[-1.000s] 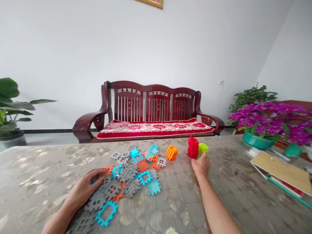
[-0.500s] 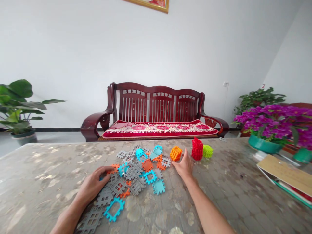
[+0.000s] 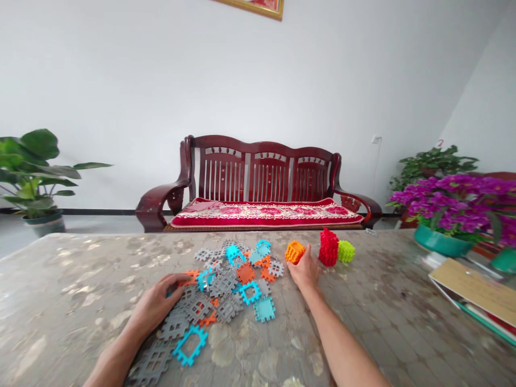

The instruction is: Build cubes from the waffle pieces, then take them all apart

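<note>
My right hand (image 3: 305, 271) is closed around a small orange block (image 3: 294, 252) with knobbly sides, thumb and fingers on either side of it. Just right of that hand stands a taller red block (image 3: 328, 248), with a lime-green block (image 3: 346, 251) touching or close beside it. At the left edge of a heap of flat interlocking plastic pieces (image 3: 223, 282), my left hand (image 3: 163, 296) rests with fingers curved and thumb apart, holding nothing I can see. Grey, blue and orange pieces make up the heap, among them a blue frame piece (image 3: 191, 345) nearest me.
A patterned table (image 3: 250, 360) carries everything. On its right are a cardboard-coloured folder (image 3: 475, 287) and purple flowers in a teal pot (image 3: 441, 242). Beyond the table stands a dark red wooden bench (image 3: 266, 177); a potted plant (image 3: 42, 177) is at far left.
My right hand has closed on the orange block, which now looks tilted. My left hand has stayed at the heap. The whole view has shifted slightly.
</note>
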The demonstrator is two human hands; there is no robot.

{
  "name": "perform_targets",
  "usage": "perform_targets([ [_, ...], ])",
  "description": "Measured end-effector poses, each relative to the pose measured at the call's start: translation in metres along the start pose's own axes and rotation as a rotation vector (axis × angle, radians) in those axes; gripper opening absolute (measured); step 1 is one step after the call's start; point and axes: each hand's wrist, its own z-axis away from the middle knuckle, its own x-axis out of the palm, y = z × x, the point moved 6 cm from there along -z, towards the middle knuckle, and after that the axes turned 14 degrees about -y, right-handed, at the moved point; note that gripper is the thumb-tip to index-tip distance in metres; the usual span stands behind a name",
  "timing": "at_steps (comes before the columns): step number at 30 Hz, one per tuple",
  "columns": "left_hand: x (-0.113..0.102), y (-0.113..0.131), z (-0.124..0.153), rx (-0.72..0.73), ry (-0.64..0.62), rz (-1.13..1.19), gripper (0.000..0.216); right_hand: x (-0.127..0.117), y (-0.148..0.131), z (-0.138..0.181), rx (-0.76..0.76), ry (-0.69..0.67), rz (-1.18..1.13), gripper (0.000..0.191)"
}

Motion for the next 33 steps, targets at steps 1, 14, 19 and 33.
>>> perform_targets([
  [1, 0.0, 0.0, 0.0, 0.0, 0.001, 0.001, 0.034, -0.001, 0.001, -0.001, 0.007, 0.007, 0.002, 0.092],
  [14, 0.0, -0.002, 0.0, -0.015, 0.001, -0.012, 0.033, -0.007, 0.017, -0.021, 0.099, 0.054, 0.012, 0.088],
  [19, 0.003, -0.006, 0.0, -0.022, -0.014, -0.016, 0.034, -0.005, 0.018, -0.023, 0.113, 0.057, 0.004, 0.088],
  [33, -0.002, 0.012, 0.005, -0.061, -0.016, 0.042, 0.034, 0.027, 0.029, 0.017, -0.233, 0.198, -0.168, 0.06],
])
